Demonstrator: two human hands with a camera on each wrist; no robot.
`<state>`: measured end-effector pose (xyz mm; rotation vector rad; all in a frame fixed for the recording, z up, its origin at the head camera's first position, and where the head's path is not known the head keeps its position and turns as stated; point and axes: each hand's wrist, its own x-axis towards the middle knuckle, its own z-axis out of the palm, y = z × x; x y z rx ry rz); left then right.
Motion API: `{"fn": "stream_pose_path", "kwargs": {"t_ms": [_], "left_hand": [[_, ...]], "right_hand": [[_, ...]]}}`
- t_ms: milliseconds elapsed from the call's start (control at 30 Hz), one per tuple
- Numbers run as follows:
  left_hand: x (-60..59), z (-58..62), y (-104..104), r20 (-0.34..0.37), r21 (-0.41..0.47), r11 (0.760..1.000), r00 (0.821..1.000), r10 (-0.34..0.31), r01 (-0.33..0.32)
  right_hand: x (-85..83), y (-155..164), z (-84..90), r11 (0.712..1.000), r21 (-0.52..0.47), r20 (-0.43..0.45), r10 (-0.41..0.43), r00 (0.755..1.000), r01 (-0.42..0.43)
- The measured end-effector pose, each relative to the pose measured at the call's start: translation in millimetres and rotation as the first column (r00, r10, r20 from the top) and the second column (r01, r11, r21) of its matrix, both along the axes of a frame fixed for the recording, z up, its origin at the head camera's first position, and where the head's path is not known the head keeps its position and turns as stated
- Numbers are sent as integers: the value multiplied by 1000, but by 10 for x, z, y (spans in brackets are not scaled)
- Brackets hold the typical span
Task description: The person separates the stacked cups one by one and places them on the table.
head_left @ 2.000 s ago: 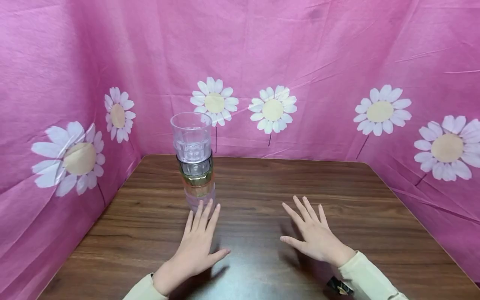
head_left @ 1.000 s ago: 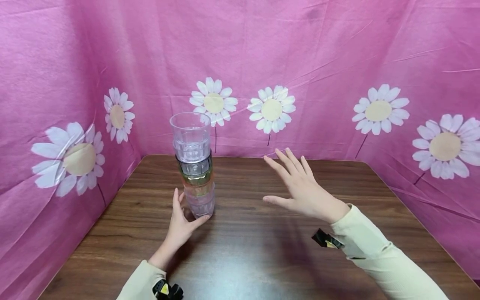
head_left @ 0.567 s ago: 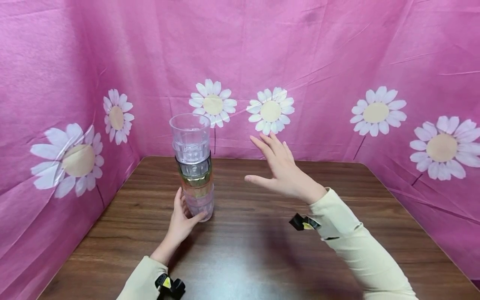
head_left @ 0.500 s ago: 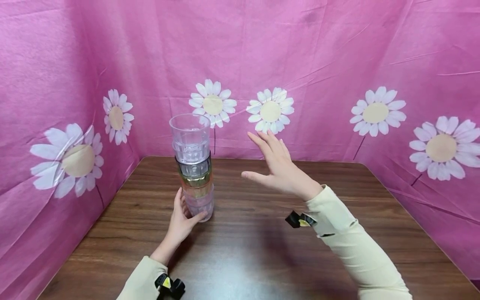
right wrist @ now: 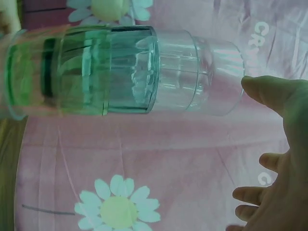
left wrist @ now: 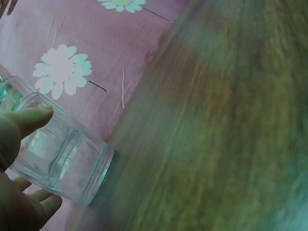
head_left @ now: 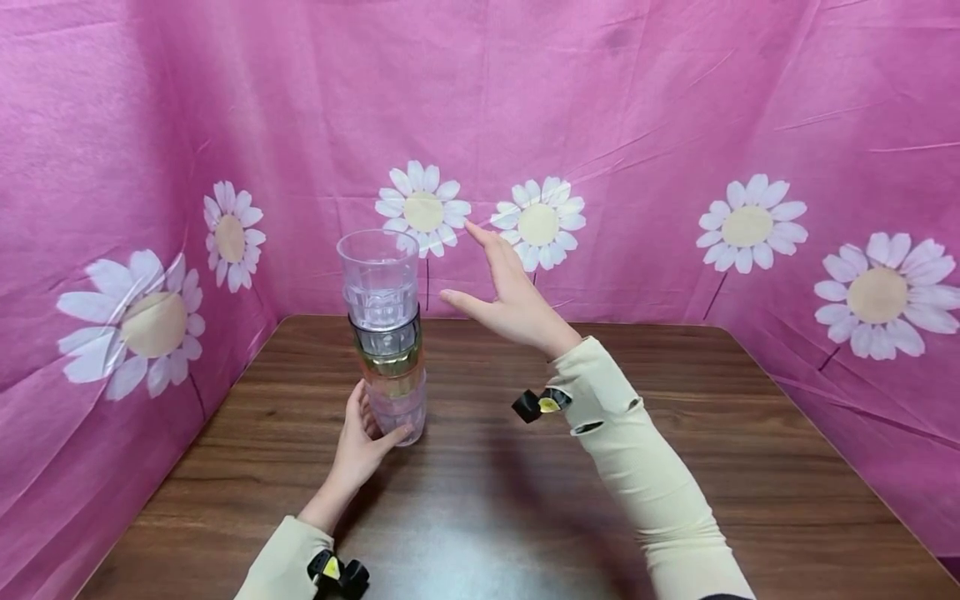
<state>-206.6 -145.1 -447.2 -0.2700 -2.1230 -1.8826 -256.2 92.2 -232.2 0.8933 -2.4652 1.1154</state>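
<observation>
While two hands [head_left: 360, 446] flank it, one stack [head_left: 386, 333] holds five cups.

Both arms wear long, close-fitting sleeves of pale cream cloth reaching to the wrists. The right sleeve [head_left: 645, 467] has two small slits just behind the cuff. A small black clip with a yellow mark [head_left: 536, 404] sits under the right wrist, and a like one [head_left: 337, 573] under the left wrist. The left hand [head_left: 360, 437] and right hand [head_left: 506, 292] are bare.
</observation>
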Motion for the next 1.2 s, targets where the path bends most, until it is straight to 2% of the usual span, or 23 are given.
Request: {"fn": "stream_pose_path", "kwargs": {"t_ms": [100, 267, 367, 500, 667, 867, 1200], "left_hand": [[9, -5, -4, 5, 3, 1000, 1000, -2, 2], [9, -12, -21, 5, 1, 1000, 1000, 1, -1], [-5, -25, -25, 6, 5, 1000, 1000, 0, 0], [-2, -27, -24, 7, 10, 1000, 1000, -1, 1], [12, -13, -22, 23, 10, 1000, 1000, -3, 3], [8, 4, -18, 42, 17, 1000, 999, -5, 4], [13, 10, -20, 68, 45, 999, 998, -8, 4]], "right_hand": [[-42, -107, 13, 998, -56, 38, 15, 999, -13], [-110, -298, 45, 972, -215, 99, 121, 988, -97], [-141, -411, 59, 934, -328, 138, 192, 972, -138], [-175, -556, 79, 870, -465, 165, 269, 949, -166], [-202, -697, 96, 821, -546, 191, 315, 930, -166], [-212, -815, 70, 811, -556, 207, 348, 914, -183], [-163, -843, 81, 841, -524, 253, 300, 920, -131]]}}
